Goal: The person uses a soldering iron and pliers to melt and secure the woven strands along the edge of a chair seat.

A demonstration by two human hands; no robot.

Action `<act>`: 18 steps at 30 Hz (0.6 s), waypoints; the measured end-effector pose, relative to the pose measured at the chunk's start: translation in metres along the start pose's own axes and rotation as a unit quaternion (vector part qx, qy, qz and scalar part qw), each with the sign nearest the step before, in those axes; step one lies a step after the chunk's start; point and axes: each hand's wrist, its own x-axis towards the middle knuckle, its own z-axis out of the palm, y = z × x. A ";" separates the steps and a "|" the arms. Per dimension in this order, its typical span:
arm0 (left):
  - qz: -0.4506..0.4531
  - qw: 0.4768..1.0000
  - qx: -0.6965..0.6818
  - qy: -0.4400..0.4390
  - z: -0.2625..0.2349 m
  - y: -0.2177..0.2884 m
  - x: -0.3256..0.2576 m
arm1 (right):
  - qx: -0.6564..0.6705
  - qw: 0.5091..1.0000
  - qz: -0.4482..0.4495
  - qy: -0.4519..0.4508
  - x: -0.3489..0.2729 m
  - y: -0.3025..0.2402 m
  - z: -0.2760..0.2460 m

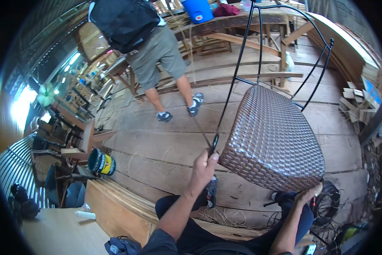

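A chair with a brown woven seat (276,136) and a thin black metal frame (242,46) is tilted in front of me, above my legs. My left hand (203,169) is closed around a black bar beside the seat's left corner, which appears to be part of the frame. A thin strip (201,131) runs up and away from that hand. My right hand (309,193) grips the seat's near right corner; its fingers are partly hidden. Close by that hand is a small red thing, too small to make out.
A person with a black backpack (125,25) stands ahead, facing away. Beyond is a wooden workbench (242,23) bearing a blue bucket (197,10). A dark paint pail (101,162) stands left, near stacked boards (114,212). Coiled dark strands (329,204) lie right, below wood offcuts (354,102).
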 end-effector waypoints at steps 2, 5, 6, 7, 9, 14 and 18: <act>-0.005 0.998 0.018 -0.058 0.001 -0.004 0.020 | -0.018 0.999 -0.029 -0.010 -0.007 -0.003 0.005; 0.019 0.994 0.061 -0.090 0.013 0.015 0.042 | 0.023 1.000 0.017 -0.002 -0.018 -0.022 0.022; 0.024 0.994 0.046 -0.101 0.019 0.021 0.050 | 0.030 1.000 0.008 0.005 -0.018 -0.025 0.023; 0.027 0.993 0.042 -0.105 0.025 0.024 0.060 | 0.039 0.999 -0.003 0.012 -0.014 -0.025 0.023; 0.014 0.986 0.003 -0.164 0.039 0.026 0.079 | 0.024 0.999 0.033 0.029 0.001 -0.016 0.004; 0.020 0.977 0.010 -0.213 0.058 0.055 0.119 | 0.056 0.990 0.055 0.121 -0.018 -0.031 0.029; 0.101 0.969 0.044 -0.220 0.092 0.086 0.133 | 0.075 0.986 0.062 0.134 -0.014 -0.028 0.017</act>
